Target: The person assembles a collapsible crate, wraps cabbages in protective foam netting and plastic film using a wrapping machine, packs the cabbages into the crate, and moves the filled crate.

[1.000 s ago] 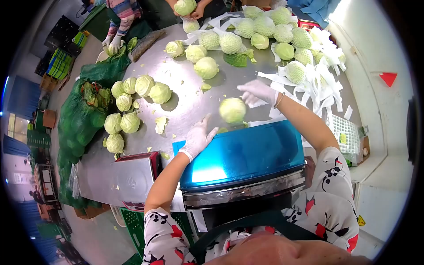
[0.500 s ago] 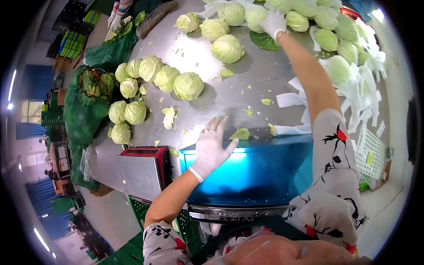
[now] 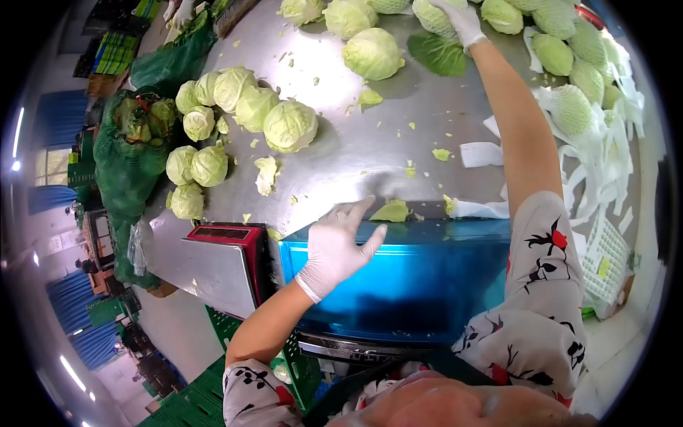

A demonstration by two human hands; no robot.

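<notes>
My left hand (image 3: 338, 249), in a white glove, lies with fingers spread at the near edge of the table, over the rim of a blue-covered machine (image 3: 398, 285); it holds nothing. Stretched far forward, my gloved right hand (image 3: 461, 21) has its fingers around a cabbage in white netting (image 3: 432, 17) at the top of the view. Just below that cabbage lies a loose green leaf (image 3: 437, 54). A bare cabbage (image 3: 373, 54) rests to the left of the leaf. Another bare cabbage (image 3: 290, 127) ends a row of several at the left.
Netted cabbages (image 3: 571, 110) and white net sleeves (image 3: 605, 164) crowd the right side. A red scale (image 3: 226, 238) stands left of the machine. Green mesh sacks (image 3: 128, 171) line the left edge. Leaf scraps (image 3: 267, 176) dot the table. A co-worker's gloved hand (image 3: 183, 14) shows top left.
My right hand has moved forward from beside the blue machine to the netted cabbage. The cabbage near the machine has gone from there; the left row has gained one. My left hand stays open. The view has shifted.
</notes>
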